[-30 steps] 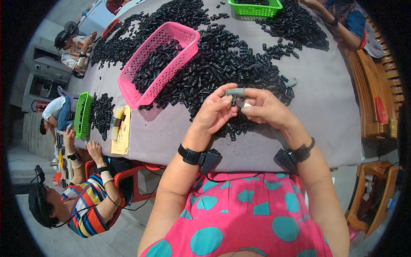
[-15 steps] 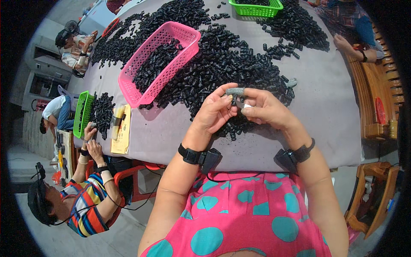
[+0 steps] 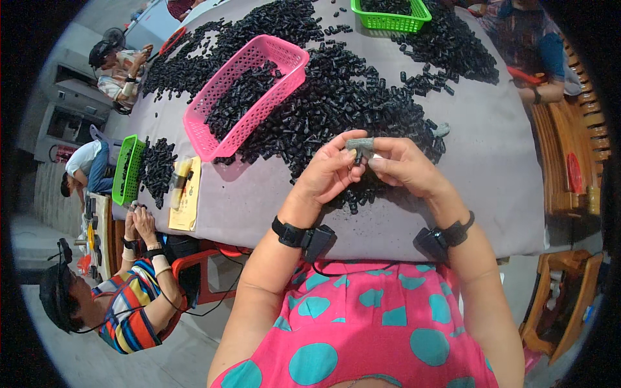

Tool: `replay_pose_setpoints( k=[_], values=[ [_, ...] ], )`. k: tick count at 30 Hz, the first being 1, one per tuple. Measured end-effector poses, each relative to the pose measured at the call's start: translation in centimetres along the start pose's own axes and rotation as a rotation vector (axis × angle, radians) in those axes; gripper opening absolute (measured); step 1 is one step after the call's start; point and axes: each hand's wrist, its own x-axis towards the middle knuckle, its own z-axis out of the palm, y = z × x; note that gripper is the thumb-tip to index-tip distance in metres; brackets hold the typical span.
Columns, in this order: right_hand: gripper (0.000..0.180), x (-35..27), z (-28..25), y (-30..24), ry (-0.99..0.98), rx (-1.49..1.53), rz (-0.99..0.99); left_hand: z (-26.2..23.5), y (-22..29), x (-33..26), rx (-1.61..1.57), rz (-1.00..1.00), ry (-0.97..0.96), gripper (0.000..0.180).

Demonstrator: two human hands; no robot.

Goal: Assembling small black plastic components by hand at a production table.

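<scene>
Two bare hands meet above the near edge of the grey cloth-covered table (image 3: 504, 174), fingers pinched together on one small job. The left hand (image 3: 330, 171) is curled nearly closed, thumb and forefinger gripping a short grey-green cylindrical piece (image 3: 359, 143) from its left end; the right hand (image 3: 404, 169) is likewise closed down, its fingertips meeting the same piece from the right. A small black plastic part (image 3: 359, 157) hangs just beneath, caught between the fingertips — which hand actually holds it cannot be told.

Directly under the hands lies the near fringe of the wide heap of small black plastic pieces (image 3: 336, 97). That is the likeliest trouble: a slipped pinch would probably drop the black part straight into a pile of look-alikes, where it would be hard to find again. The grip is by fingertips only, so a twist or a push off-axis could pop either piece loose.

A long pink plastic mesh basket (image 3: 249, 97) sits well apart to the upper left, partly filled — too far to catch a fall. The black wrist bands' cable (image 3: 362, 268) hangs near the table edge and might snag on a quick reach.
</scene>
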Motion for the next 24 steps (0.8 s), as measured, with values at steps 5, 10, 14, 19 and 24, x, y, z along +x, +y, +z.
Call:
replay_pose_setpoints(
  k=[5,10,14,19,24],
  values=[
    [0.026,0.3,0.3,0.0,0.059,-0.031,0.024,0.3,0.3,-0.5,0.056,-0.006,0.034,0.047],
    [0.042,-0.1,1.1,-0.5,0.196,0.044,-0.041,0.7,5.7,-0.6,0.179,0.277,0.252,0.025],
    [0.041,-0.4,1.4,-1.1,0.157,0.007,-0.017,1.2,14.2,0.0,0.346,0.596,0.515,0.033],
    [0.037,0.2,0.6,-0.4,0.247,0.031,-0.096,2.3,12.1,-0.5,0.655,0.601,0.63,0.045],
    [0.031,0.4,0.1,-0.1,0.279,0.104,-0.137,1.0,5.2,0.0,1.208,0.183,0.393,0.03]
  ],
)
